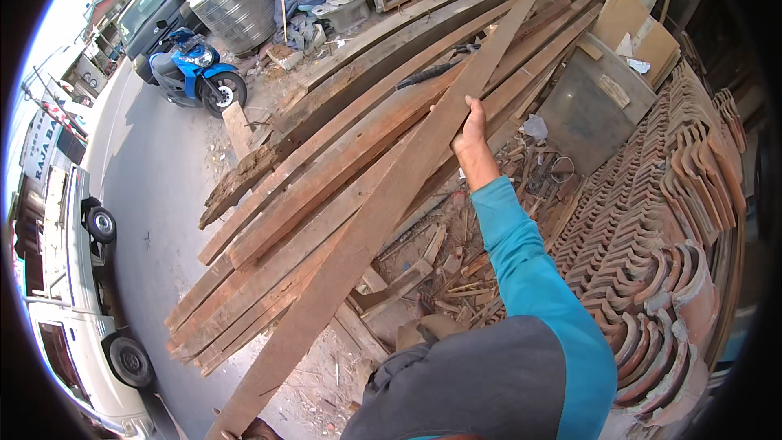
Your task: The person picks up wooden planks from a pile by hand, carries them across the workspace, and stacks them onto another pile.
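A long, flat brown wooden plank (393, 195) runs diagonally through the view, from the lower left up to the far right. My right hand (471, 132) is closed around its edge past the middle, thumb up. At the lower edge my left hand (259, 430) shows only in part, gripping the plank near its close end. Beneath and beside the plank lies a stack of long wooden beams (297, 224), some reddish and rough, side by side. A dark, thin object (432, 75) rests among the beams.
Stacked clay roof tiles (627, 187) stand on the right, by a grey panel (593, 106). Wood scraps (415, 277) litter the ground. A blue motorbike (195, 73) and a metal tank (236, 6) stand far left; a white vehicle (81, 310) is on the road (155, 195).
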Motion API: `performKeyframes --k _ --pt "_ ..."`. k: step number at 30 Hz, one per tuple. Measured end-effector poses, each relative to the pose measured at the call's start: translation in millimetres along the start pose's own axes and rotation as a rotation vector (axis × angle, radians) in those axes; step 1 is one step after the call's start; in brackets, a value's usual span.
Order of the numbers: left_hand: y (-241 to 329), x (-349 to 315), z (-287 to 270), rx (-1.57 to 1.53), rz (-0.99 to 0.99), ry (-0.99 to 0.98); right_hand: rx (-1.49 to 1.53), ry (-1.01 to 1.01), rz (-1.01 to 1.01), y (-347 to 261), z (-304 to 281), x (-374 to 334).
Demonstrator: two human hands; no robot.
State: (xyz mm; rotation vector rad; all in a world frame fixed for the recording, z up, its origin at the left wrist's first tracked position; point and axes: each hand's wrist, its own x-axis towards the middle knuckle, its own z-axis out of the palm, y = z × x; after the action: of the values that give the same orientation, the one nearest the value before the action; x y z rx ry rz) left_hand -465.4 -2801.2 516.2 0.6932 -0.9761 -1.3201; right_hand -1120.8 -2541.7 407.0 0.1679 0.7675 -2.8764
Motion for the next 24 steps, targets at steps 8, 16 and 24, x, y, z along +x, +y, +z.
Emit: performKeyframes --k 8,16,24 --pt "8 7 21 0.02 0.02 -0.067 -0.022 0.117 -0.045 -31 19 92" --pt "-3 2 94 0.046 0.018 -0.055 -0.175 0.181 -0.094 -50 25 160" --pt "-45 32 92 -0.077 -0.07 -0.05 -0.207 0.117 -0.066 -70 27 204"
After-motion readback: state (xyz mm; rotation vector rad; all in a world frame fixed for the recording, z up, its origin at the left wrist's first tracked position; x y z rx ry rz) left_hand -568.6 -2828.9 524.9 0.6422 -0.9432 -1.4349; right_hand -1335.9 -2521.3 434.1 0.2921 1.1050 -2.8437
